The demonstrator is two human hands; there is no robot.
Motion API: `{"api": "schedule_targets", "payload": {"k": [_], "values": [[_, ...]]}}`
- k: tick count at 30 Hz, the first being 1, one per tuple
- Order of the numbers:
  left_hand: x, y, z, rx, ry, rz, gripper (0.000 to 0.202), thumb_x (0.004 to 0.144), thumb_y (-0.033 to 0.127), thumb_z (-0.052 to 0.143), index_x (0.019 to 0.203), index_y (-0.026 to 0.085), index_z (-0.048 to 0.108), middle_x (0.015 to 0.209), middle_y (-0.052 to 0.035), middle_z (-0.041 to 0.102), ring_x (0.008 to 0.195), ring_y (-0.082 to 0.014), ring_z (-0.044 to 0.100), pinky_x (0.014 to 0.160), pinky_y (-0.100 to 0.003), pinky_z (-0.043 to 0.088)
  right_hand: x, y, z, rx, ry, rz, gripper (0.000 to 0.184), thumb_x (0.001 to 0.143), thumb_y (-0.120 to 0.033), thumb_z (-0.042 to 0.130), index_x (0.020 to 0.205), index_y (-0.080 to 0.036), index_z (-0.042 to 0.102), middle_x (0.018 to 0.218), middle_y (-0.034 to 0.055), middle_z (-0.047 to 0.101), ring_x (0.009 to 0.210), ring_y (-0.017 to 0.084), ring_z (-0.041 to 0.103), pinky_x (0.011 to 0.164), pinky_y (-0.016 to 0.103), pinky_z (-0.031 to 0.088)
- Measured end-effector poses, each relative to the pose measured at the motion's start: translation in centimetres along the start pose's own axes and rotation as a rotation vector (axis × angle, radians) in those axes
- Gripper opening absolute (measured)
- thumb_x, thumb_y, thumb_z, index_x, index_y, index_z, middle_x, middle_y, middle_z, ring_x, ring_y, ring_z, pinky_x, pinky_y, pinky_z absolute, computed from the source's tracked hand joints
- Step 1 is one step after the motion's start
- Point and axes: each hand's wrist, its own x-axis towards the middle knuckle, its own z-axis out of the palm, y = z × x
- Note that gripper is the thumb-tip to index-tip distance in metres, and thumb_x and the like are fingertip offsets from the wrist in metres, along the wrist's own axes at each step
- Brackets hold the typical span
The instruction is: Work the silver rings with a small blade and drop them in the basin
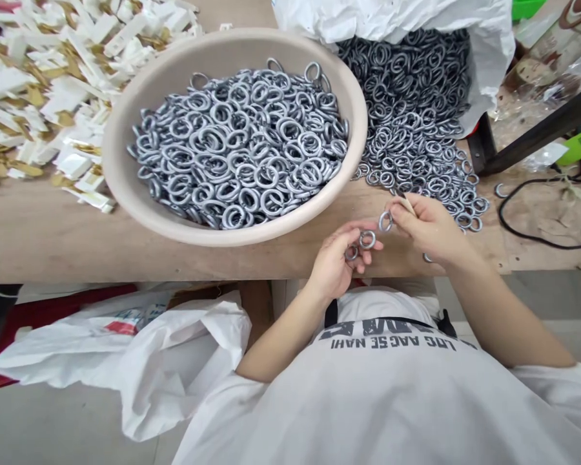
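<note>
My left hand (339,255) is closed around small grey rings; one ring (367,239) stands up at its fingertips and another (351,252) lies against the palm side. Close by, my right hand (428,226) pinches a small knife-like tool with a pale handle (407,205) and dark tip. A grey ring (385,221) hangs at the right fingertips, apart from the rings in the left hand. Both hands are over the table's front edge, in front of a large beige basin (223,237) heaped with grey rings (242,148).
Behind my right hand, loose rings (416,152) spill from a white sack (397,16). White and gold parts (68,84) are piled at the left of the wooden table (43,239). A black cord (523,239) and a dark metal bar (542,126) are at the right.
</note>
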Motion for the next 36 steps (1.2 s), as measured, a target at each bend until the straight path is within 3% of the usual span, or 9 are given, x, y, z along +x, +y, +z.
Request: {"api": "schedule_targets", "payload": {"k": [3,7,15,18,22,25,29,34,36], "values": [[0.3,-0.7,1.6,0.022,-0.104,-0.099,0.053,0.087,0.067,0.062,0.089,0.014,0.066,0.071,-0.0037,0.066,0.047,-0.0074,0.049,0.037,-0.018,0.028,-2.4,0.3,1.1,0.185,-0.036,0.072,0.035,0.098,-0.056,0.057,0.084,-0.023,0.057,0.066,-0.0041,0.057,0.056,0.013,0.053,0.057,0.029,0.044],[0.4,-1.4,3.1,-0.009,-0.179,-0.135,0.056,0.084,0.071,0.065,0.075,0.017,0.051,0.058,0.0053,0.045,0.043,-0.0034,0.032,0.04,-0.016,0.02,-3.5,1.0,1.6,0.124,0.055,0.037,0.032,0.1,-0.052,0.057,0.089,-0.023,0.063,0.073,-0.0007,0.064,0.068,0.016,0.062,0.068,0.031,0.05],[0.8,-2.4,3.8,0.035,-0.048,0.067,0.057,0.084,0.068,0.069,0.071,0.018,0.046,0.056,0.0063,0.038,0.047,-0.0039,0.027,0.042,-0.016,0.018,-3.8,1.3,0.9,0.11,0.13,-0.058,0.028,0.094,-0.049,0.068,0.101,-0.022,0.071,0.088,0.0015,0.071,0.082,0.018,0.066,0.078,0.034,0.051],[0.8,-2.2,4.0,0.025,-0.009,0.095,0.056,0.084,0.067,0.069,0.07,0.018,0.046,0.056,0.0065,0.038,0.047,-0.0042,0.027,0.042,-0.016,0.02,-4.3,1.1,0.5,-0.092,0.19,-0.154,0.029,0.098,-0.049,0.062,0.098,-0.021,0.068,0.087,0.0021,0.069,0.08,0.017,0.063,0.074,0.031,0.045],[0.7,-2.0,4.2,-0.013,0.072,0.095,0.056,0.078,0.066,0.076,0.073,0.018,0.047,0.056,0.0081,0.038,0.046,-0.0034,0.027,0.042,-0.015,0.022,-5.5,0.4,0.2,-0.464,0.111,-0.304,0.031,0.1,-0.045,0.059,0.081,-0.02,0.06,0.073,-0.0007,0.057,0.068,0.013,0.051,0.064,0.029,0.033],[0.7,-2.1,4.1,-0.014,0.084,0.097,0.056,0.077,0.066,0.077,0.074,0.018,0.048,0.058,0.0082,0.039,0.046,-0.0033,0.026,0.042,-0.016,0.022,-6.0,0.0,0.4,-0.557,0.089,-0.315,0.034,0.101,-0.045,0.057,0.077,-0.02,0.056,0.071,-0.0015,0.053,0.066,0.013,0.047,0.063,0.029,0.031],[0.7,-2.5,3.5,0.041,0.023,0.12,0.053,0.084,0.064,0.071,0.072,0.019,0.047,0.057,0.0079,0.035,0.046,-0.0047,0.025,0.044,-0.019,0.02,-5.5,0.4,0.3,-0.559,0.042,-0.247,0.041,0.102,-0.046,0.054,0.07,-0.021,0.049,0.064,-0.0029,0.049,0.062,0.012,0.045,0.061,0.029,0.027],[-1.4,-2.5,2.7,0.221,-0.27,0.168,0.051,0.096,0.058,0.058,0.066,0.018,0.048,0.056,0.0029,0.043,0.05,-0.0075,0.034,0.051,-0.025,0.027,-3.4,1.9,-1.3,-0.469,0.241,-0.044,0.047,0.103,-0.056,0.046,0.07,-0.022,0.051,0.06,-0.0032,0.047,0.059,0.013,0.046,0.06,0.029,0.028],[-2.9,-1.5,2.1,0.252,-0.271,0.198,0.049,0.099,0.054,0.054,0.066,0.018,0.051,0.056,0.0016,0.046,0.051,-0.0089,0.037,0.052,-0.026,0.029,-2.3,1.9,-1.5,-0.517,0.249,-0.035,0.046,0.102,-0.059,0.046,0.076,-0.022,0.058,0.063,-0.002,0.053,0.061,0.015,0.05,0.062,0.029,0.03]]}}
